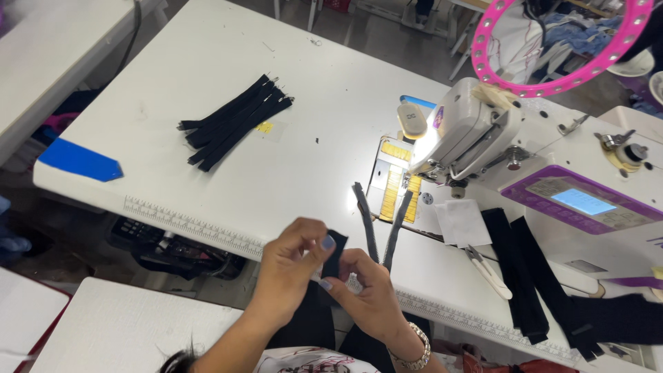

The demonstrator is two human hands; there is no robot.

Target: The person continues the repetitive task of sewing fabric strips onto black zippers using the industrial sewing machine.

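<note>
My left hand [293, 266] and my right hand [373, 297] are together at the table's near edge, both pinching a small piece of black fabric [334, 257]. From between them an opened black zipper [378, 224] runs up in a V shape, with its two tapes spread toward the sewing machine's needle plate [394, 181]. The zipper's lower end is hidden behind my right hand. A metal watch sits on my right wrist.
A white sewing machine [469, 131] with a purple control panel [583, 200] stands at right. A stack of black zippers [231, 121] lies on the white table [207, 55]. Thread snips [487, 269], a white cloth piece [461, 222] and black fabric strips [532, 276] lie near the machine. A pink ring [552, 83] hangs above.
</note>
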